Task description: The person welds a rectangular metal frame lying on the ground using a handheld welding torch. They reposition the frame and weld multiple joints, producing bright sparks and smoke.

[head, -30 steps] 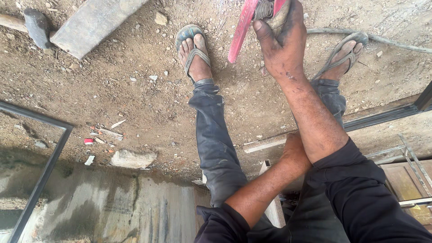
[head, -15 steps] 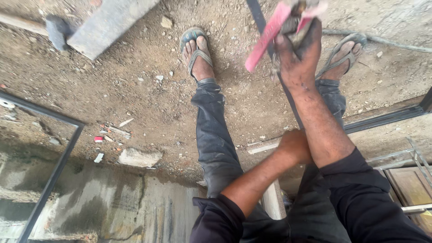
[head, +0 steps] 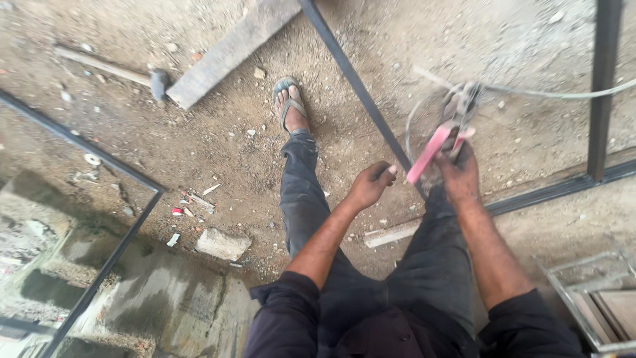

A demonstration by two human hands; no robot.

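Pink-handled tool [head: 429, 154] sits clamped in the right hand [head: 459, 176], its handle slanting down toward the left hand and a pale cable [head: 550, 93] trailing off beyond the knuckles. Left hand [head: 371, 185] is closed around the dark metal frame bar [head: 351, 76], just beside the tool's lower end. Hammer [head: 158, 83] and wooden plank [head: 228, 50] lie well apart on the dirt floor [head: 199, 152], beyond the left hand.

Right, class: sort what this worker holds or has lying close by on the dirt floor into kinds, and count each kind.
Pink-handled tool with cable, in the right hand: 1
Dark metal bar at the left hand: 1
Hammer: 1
Wooden plank: 1
Stone block: 1
Sandal in view: 1
Total: 6
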